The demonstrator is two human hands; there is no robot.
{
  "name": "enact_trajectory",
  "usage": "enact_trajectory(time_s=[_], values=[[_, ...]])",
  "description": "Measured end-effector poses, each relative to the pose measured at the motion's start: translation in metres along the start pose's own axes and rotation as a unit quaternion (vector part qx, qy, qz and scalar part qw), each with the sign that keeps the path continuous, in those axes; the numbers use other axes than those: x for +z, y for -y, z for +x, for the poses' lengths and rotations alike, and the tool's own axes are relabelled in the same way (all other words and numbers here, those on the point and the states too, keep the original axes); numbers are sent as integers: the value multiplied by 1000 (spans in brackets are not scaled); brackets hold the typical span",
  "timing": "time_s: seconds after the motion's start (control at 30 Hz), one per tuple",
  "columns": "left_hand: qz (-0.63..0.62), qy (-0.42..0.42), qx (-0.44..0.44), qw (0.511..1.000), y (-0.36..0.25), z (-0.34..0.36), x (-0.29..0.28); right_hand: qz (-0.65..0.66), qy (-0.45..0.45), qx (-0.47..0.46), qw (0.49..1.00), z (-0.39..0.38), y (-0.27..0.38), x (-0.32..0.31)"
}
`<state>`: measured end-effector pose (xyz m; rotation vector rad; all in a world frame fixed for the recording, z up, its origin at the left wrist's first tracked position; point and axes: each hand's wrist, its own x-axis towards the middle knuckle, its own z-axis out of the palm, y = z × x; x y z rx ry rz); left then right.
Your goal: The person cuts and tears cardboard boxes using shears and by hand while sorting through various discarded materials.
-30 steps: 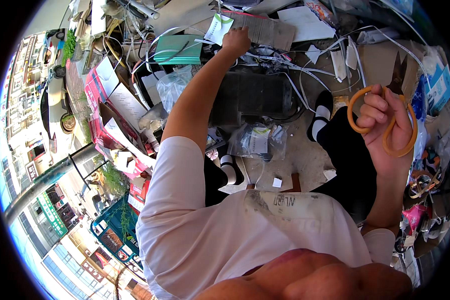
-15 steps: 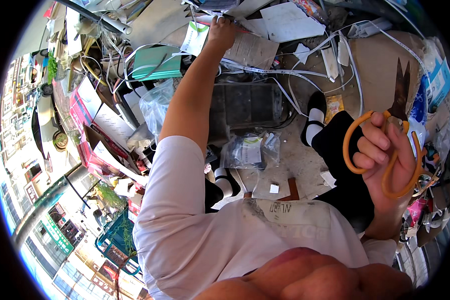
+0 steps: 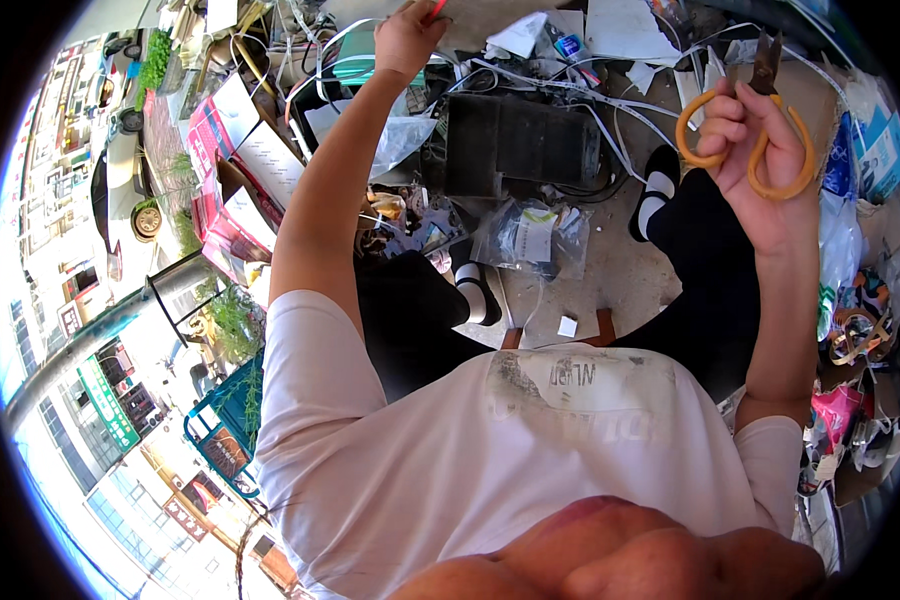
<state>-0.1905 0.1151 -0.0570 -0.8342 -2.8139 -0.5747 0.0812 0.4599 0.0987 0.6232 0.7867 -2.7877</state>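
Note:
Scissors with orange loop handles (image 3: 787, 170) and short dark, rusty-looking blades stand upright in my right hand (image 3: 760, 150). Its fingers go through and around the handles, and the blade tips point away from me. My left arm reaches far forward to the upper edge of the view. There my left hand (image 3: 407, 42) is closed, with a small red thing (image 3: 436, 10) showing at its fingertips; the rest of that thing is out of view. Near this hand lie a green flat box (image 3: 355, 68) and a clear plastic bag (image 3: 402, 140).
Heaped scrap and white strapping bands (image 3: 625, 150) spread ahead. A black tray-like box (image 3: 520, 145) sits between my feet and the pile, with a clear bag holding a card (image 3: 535, 238) nearer me. Pink-and-white cartons (image 3: 240, 215) stand at left. A blue package (image 3: 885, 165) lies at right.
My left hand has left the white and green card in the pile and moved left and farther away; red now shows at its fingers. My right hand has carried the scissors forward.

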Motion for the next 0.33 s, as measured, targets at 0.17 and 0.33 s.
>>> enact_trajectory(time_s=[0.17, 0.33], values=[[-127, -174, -64, 974, -29, -22, -88, -16, 31, -14, 999, 16, -8, -2], [-136, -192, -163, 958, -12, -72, -164, -53, 96, -18, 994, 47, -22, -16]])
